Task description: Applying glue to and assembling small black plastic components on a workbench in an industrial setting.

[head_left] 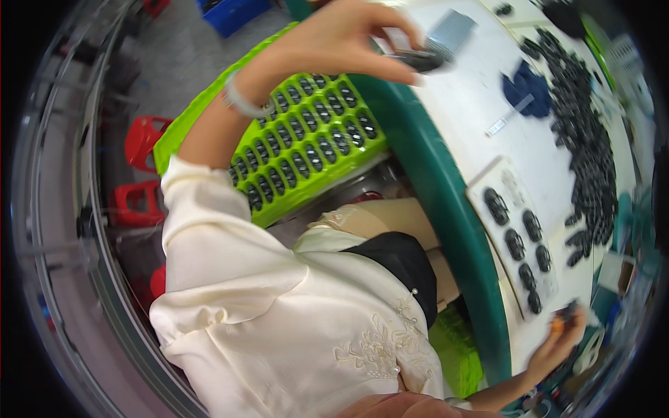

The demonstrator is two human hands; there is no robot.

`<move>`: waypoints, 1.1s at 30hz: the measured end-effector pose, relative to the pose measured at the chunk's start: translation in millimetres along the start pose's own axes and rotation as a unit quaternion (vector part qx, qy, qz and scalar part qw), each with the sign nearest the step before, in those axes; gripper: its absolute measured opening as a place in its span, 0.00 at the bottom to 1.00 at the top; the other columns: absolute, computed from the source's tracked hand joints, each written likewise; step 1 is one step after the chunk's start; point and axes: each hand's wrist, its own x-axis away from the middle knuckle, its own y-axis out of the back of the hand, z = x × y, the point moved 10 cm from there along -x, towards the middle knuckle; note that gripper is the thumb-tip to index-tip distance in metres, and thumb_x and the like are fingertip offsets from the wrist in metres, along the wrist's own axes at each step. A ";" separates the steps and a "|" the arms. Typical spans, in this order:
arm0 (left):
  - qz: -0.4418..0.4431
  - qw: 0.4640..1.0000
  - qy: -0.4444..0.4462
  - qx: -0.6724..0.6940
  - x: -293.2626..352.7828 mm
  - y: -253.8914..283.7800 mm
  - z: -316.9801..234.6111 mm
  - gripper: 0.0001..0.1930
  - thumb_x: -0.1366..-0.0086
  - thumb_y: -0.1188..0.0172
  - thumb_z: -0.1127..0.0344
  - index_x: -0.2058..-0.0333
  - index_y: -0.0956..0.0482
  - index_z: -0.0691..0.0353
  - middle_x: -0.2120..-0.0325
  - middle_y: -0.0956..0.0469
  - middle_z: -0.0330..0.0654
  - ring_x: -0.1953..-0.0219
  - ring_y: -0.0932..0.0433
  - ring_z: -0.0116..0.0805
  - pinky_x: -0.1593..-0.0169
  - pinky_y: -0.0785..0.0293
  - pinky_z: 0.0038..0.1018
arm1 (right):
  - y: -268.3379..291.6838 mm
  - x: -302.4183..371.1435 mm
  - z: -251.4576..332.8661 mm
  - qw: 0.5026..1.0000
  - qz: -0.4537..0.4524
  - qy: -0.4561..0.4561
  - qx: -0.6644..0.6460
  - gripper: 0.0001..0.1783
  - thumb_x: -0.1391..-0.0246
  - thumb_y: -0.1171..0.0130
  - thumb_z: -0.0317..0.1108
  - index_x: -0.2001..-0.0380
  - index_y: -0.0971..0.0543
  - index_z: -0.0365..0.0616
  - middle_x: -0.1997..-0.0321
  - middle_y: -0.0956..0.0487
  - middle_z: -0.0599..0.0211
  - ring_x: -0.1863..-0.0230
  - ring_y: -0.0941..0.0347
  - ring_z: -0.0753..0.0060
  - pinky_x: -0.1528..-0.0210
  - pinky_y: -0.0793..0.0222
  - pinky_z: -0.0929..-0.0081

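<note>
My left hand (355,43), raised above the table's far left, pinches a glossy black oval plastic part (424,60) between thumb and fingers. Just beyond that part is a grey-blue ribbed rectangular piece (451,33), blurred; whether it is touched I cannot tell. At the lower right, my right hand (557,343) is closed on a small black-and-orange object (559,324) whose kind I cannot make out. Beside this hand lies a white board (503,261) bearing several black oval parts (514,244) in two rows.
A long heap of black parts (582,146) covers the table's far side. Nearer lie a navy cloth (526,89) and a clear strip (499,127). A green padded edge (446,188) borders the table. To the left, a lime-green tray (313,182) holds rows of black parts; red stools (139,204) stand behind.
</note>
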 end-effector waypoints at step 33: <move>-0.355 0.698 0.540 -0.309 364.5 42.7 219.3 0.33 0.56 0.35 0.52 0.56 0.32 0.70 0.80 0.26 0.51 0.77 0.26 0.45 0.73 0.32 0.36 | -318.4 -18.4 229.9 0.941 0.323 0.104 0.001 0.18 0.61 0.36 0.40 0.74 0.27 0.36 0.85 0.30 0.63 0.85 0.32 0.69 0.82 0.37 0.74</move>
